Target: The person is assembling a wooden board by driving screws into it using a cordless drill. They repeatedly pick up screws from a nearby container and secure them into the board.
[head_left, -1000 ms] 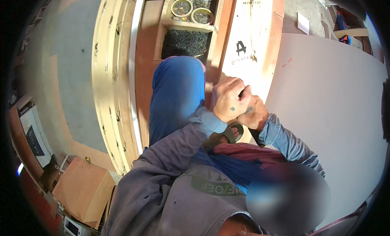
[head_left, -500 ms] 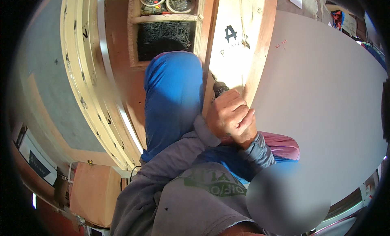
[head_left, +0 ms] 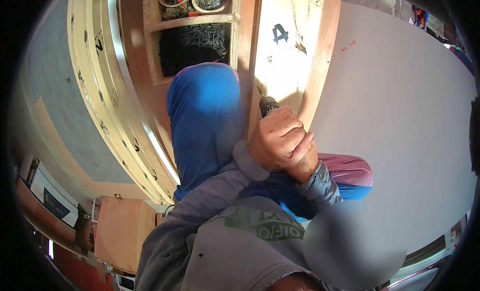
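The left hand (head_left: pixel 279 140) curls its fingers over the drill (head_left: pixel 268 106), behind the dark, ribbed front end. The right hand (head_left: pixel 304 167) sits beneath; its fingers are hidden, so its grip cannot be told. This doubled hold likely steadies the tool. The twisted metal bit (head_left: pixel 260 92) points at the flat, pale wooden board (head_left: pixel 287 53); contact is unclear. Beyond, a rough wooden box (head_left: pixel 192 22) separates slender dark fasteners (head_left: pixel 202 41) from round tubs (head_left: pixel 210 12), presumably for sorting.
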`<state>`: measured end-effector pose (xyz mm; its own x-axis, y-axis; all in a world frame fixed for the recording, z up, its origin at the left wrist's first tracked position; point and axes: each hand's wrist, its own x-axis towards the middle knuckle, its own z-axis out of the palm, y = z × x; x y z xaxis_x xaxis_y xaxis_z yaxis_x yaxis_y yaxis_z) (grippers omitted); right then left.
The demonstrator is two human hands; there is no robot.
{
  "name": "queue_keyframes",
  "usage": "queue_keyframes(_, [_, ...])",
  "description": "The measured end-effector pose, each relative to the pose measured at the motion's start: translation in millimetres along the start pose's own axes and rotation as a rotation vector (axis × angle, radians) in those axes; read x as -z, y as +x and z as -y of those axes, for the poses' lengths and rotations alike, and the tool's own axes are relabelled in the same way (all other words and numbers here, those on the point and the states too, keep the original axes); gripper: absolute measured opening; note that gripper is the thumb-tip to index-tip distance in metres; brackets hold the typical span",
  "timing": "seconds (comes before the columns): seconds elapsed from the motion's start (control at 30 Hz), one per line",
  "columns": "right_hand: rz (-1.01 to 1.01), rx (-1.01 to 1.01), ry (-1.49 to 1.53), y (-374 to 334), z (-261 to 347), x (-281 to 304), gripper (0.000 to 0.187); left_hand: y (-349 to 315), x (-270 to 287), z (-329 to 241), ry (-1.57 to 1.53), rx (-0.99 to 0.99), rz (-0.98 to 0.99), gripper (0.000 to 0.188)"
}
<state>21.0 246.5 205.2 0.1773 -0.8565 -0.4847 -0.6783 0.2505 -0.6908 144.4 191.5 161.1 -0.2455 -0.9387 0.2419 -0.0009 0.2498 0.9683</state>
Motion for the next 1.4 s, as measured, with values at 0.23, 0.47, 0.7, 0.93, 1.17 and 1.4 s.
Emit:
queue_keyframes(0.23, [0.006, -0.042, -0.027, -3, -4, -3, 0.023, 0, -1, -1, 0.001, 0.008, 0.017, 0.010])
queue_keyframes(0.47, [-0.001, 0.059, -0.118, -3, -9, -8, 0.028, -6, 3, 2, 0.003, 0.018, -0.001, 0.010])
queue_keyframes(0.7, [0.062, 0.046, -0.123, -1, -12, -8, 0.032, -11, 3, 5, 0.022, 0.046, -0.052, 0.013])
queue_keyframes(0.93, [-0.031, -0.205, -0.045, 4, -9, -18, 0.051, -25, 2, 10, -0.345, 0.621, -0.480, 0.013])
queue_keyframes(1.17, [-0.053, -0.030, -0.056, 0, -27, -15, 0.046, -78, -23, 140, 0.118, 1.112, -0.375, 0.038])
queue_keyframes(1.4, [-0.084, -0.190, -0.103, 3, -18, -18, 0.041, -42, -10, 163, 0.042, 1.154, -0.170, 0.041])
